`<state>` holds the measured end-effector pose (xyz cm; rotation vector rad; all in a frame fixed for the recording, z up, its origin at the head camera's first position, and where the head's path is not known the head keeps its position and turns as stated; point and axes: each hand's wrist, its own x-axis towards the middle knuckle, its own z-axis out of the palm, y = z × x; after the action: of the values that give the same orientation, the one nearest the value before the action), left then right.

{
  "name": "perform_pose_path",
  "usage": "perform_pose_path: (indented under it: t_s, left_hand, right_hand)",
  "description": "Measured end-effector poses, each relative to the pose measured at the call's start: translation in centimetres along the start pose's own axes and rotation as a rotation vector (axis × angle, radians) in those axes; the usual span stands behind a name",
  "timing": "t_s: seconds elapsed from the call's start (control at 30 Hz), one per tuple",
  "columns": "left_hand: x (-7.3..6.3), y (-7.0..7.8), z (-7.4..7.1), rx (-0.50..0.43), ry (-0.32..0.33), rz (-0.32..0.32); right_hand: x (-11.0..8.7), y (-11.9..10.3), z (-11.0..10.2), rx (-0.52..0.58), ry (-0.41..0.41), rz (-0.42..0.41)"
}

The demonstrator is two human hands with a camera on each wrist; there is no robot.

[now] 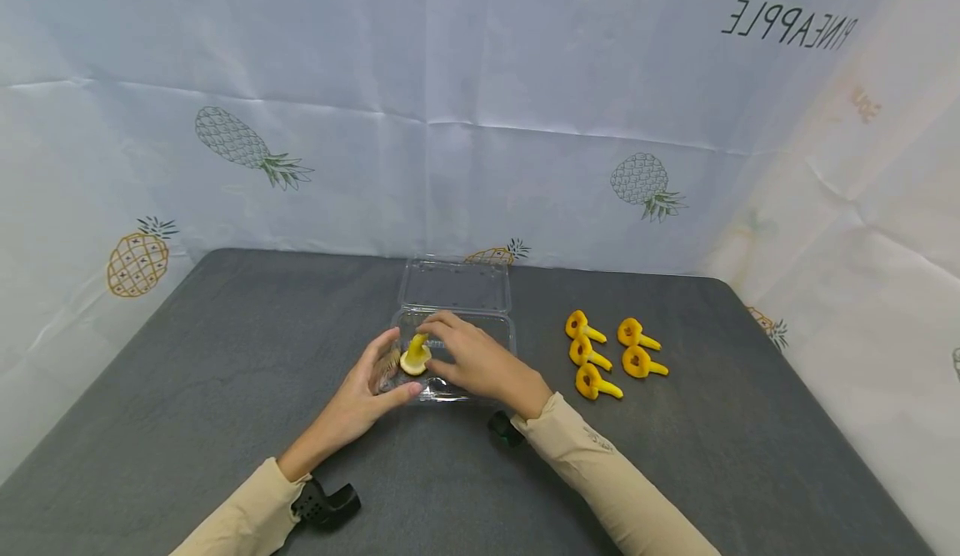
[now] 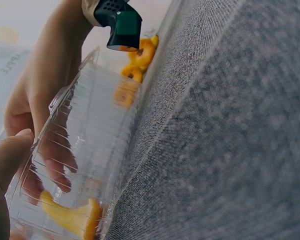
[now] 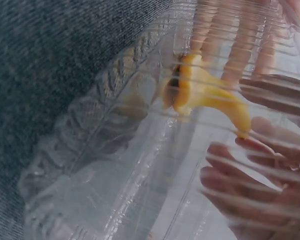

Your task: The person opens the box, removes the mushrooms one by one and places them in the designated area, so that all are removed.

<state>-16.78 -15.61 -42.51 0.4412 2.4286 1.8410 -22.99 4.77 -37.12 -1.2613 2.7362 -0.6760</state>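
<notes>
A clear plastic clamshell container (image 1: pixel 480 389) stands on the table with its lid (image 1: pixel 455 285) folded back. My left hand (image 1: pixel 363 393) holds its left side, thumb at the rim and fingers along the outer wall. Inside, near the left end, a yellow mushroom (image 1: pixel 415 358) stands cap down with its stem up. My right hand (image 1: pixel 476 360) reaches into the container over it. In the right wrist view, the fingertips (image 3: pixel 260 145) are beside the stem tip of the mushroom (image 3: pixel 210 92), seen through the ribbed plastic wall. The fingers look parted, not closed round the stem.
Several more yellow mushrooms (image 1: pixel 590 352) lie in two columns to the right of the container, stems pointing right. The dark grey table (image 1: pixel 300 306) ends at a pineapple-print cloth (image 1: pixel 525 189) behind it.
</notes>
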Motion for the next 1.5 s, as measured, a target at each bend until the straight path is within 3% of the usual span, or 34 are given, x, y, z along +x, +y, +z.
perform_pose_path:
  t_s: [0.43,0.6,0.97,1.5]
  left_hand:
    - [0.07,0.08,0.04,0.008,0.01,-0.004]
    - [0.09,-0.02,0.07,0.005,0.012,0.001]
    - [0.06,-0.27,0.09,-0.004,0.008,0.028]
    - [0.05,-0.32,0.03,0.002,0.002,0.021]
  right_hand:
    - [-0.11,0.23,-0.18,-0.001,0.093,0.063]
    - [-0.06,0.38,-0.34,0.033,0.09,0.075]
    - [-0.39,0.64,-0.88,0.067,-0.056,0.145]
    - [-0.57,0.8,-0.56,0.085,-0.174,0.125]
